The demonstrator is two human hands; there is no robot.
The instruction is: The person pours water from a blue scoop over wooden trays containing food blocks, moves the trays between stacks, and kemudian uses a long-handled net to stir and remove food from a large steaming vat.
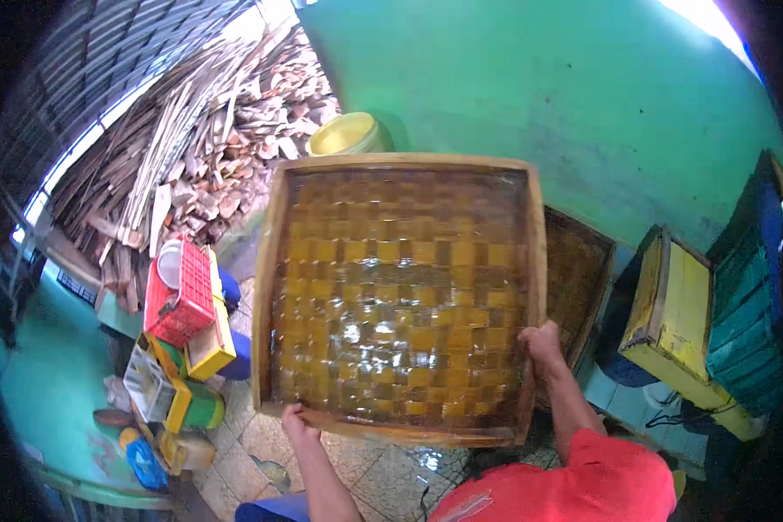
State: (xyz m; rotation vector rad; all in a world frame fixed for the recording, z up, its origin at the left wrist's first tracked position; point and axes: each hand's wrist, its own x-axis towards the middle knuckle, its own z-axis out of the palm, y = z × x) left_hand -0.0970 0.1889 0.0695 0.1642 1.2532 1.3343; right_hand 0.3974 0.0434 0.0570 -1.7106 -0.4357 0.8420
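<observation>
A large square tray point(400, 296) with a wooden frame and a wet, shiny woven bottom is held up in front of me. My left hand point(301, 423) is closed on its lower rim near the left corner, and my right hand point(544, 346) grips the right side of the frame in the lower half. Behind the held tray, at right, a second woven tray point(579, 265) leans against the green wall, partly hidden.
Left are stacked crates point(181, 296), yellow boxes and buckets. A woodpile point(191, 130) and yellow tubs point(344, 135) stand behind. At right are a yellow box point(670, 309) and teal slatted panel point(744, 313). The tiled floor point(235, 448) is wet in places.
</observation>
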